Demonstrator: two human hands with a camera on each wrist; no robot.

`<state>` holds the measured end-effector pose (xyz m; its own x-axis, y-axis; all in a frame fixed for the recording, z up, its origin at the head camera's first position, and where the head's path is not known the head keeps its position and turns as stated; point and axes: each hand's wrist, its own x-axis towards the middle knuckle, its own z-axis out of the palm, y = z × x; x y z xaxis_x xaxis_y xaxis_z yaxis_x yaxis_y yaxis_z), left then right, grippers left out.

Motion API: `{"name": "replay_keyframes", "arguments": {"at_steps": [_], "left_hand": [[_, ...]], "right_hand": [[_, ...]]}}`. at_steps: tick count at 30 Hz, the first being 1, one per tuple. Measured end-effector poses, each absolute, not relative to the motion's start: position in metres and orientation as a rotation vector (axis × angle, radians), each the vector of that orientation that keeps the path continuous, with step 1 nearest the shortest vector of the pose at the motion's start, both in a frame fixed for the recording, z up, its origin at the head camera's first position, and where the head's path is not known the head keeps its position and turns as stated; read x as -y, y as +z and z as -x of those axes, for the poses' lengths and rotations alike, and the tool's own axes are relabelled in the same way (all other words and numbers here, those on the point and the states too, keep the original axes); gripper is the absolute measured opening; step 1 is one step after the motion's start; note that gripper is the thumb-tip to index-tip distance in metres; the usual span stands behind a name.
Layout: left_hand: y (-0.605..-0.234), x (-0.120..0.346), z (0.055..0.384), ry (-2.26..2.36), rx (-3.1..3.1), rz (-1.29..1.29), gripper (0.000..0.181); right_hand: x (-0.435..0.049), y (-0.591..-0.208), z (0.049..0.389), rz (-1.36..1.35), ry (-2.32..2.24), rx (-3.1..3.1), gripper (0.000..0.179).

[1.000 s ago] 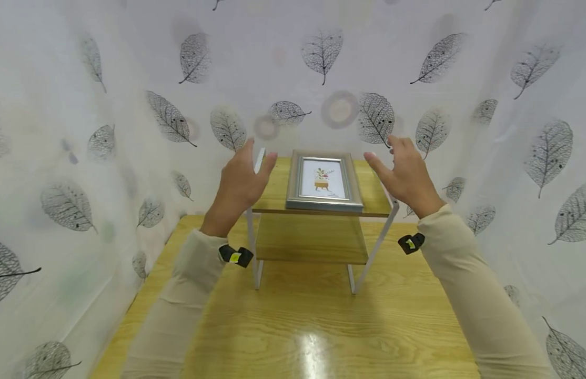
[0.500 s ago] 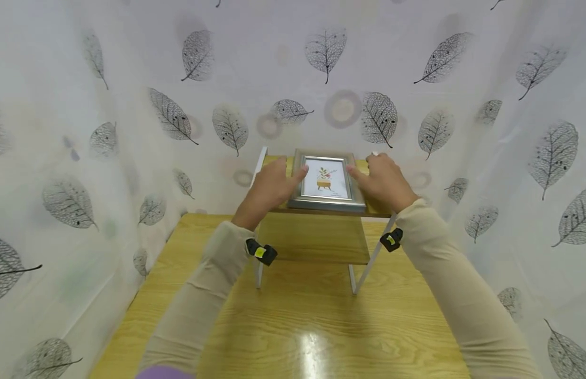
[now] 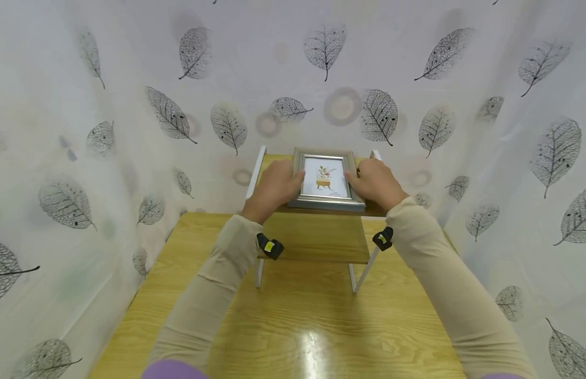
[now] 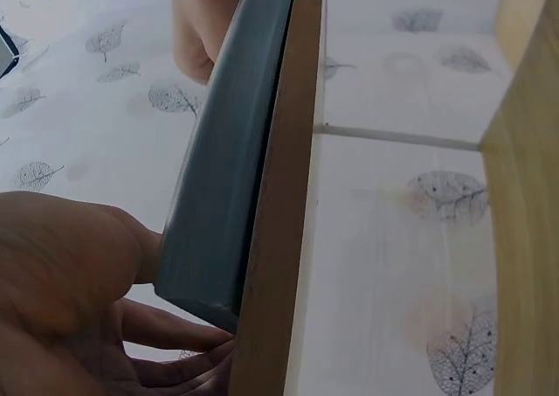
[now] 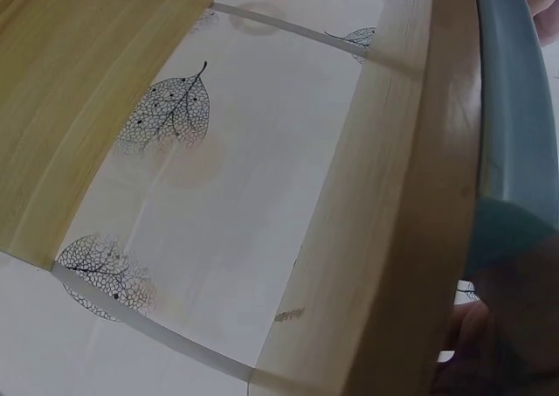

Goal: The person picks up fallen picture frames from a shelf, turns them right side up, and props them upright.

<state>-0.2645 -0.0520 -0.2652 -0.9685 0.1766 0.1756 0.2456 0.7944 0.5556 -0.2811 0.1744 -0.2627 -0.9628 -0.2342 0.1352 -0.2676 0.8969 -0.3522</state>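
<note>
A silver-grey picture frame (image 3: 327, 204) with a small plant print lies face up on the top board (image 3: 269, 158) of a little two-tier wooden shelf. My left hand (image 3: 275, 188) grips its left side, thumb over the front border. On the opposite side my right hand (image 3: 377, 181) holds it the same way, thumb on the border. In the left wrist view, the frame's blue-grey edge (image 4: 223, 160) runs close along the board's brown edge (image 4: 279, 204), with a dark narrow line between them. The right wrist view shows the frame's corner (image 5: 515, 230) against that hand, whose fingers are mostly hidden.
The shelf's lower board (image 3: 316, 237) and white metal legs (image 3: 366, 271) stand on a wood-grain table (image 3: 293, 321). White leaf-print sheeting (image 3: 283, 47) closes in the back and both sides.
Both hands have come inward from the air beside the shelf and taken hold of the picture frame's two sides. The frame stays in about the same place.
</note>
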Motion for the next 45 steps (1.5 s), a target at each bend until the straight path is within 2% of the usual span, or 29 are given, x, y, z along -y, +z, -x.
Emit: {"name": "replay_keyframes", "arguments": {"at_steps": [8,20,33,41,45], "left_hand": [[-0.2643,0.0509,0.2683,-0.837,2.909,0.287,0.035],[-0.264,0.0497,0.2715,-0.797,2.92,0.311,0.036],[-0.265,0.05,0.2705,-0.839,2.846,0.276,0.027],[-0.2645,0.0493,0.2692,-0.959,2.736,0.266,0.033],[-0.2635,0.0481,0.2673,-1.015,2.691,0.262,0.03]], "right_hand": [[-0.1724,-0.2651,0.2814,-0.378,0.625,2.945,0.05],[-0.1735,-0.2684,0.2857,-0.365,0.634,2.874,0.042],[-0.1719,-0.2667,0.2832,-0.279,0.637,2.79,0.04],[-0.1712,-0.2641,0.2827,-0.231,0.696,2.662,0.037],[-0.1703,-0.2636,0.2827,-0.236,0.699,2.59,0.035]]}}
